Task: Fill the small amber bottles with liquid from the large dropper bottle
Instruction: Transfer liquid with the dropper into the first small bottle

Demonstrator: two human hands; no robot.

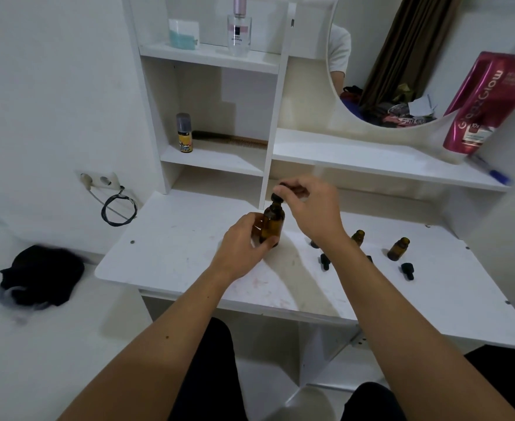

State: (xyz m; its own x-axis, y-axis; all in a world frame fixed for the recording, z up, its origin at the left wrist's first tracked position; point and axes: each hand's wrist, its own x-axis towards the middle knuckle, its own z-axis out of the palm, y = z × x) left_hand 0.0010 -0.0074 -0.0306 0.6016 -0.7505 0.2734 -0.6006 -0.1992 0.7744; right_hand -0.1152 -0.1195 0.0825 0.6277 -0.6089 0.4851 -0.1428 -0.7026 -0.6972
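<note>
Both forearms reach in over the near edge of the white desk [189, 268], where the left hand [244, 247] is curled round the large dropper bottle [273, 223] standing mid-desk, and the right hand [314, 205] pinches its black dropper cap [280, 192] at the neck. It looks like the dropper is being worked at the big bottle's mouth; next it would need carrying steadily toward the right edge, where I count two small amber bottles [398, 249] uncapped, and at least two loose black caps [407, 270], others possibly hidden behind the arm
</note>
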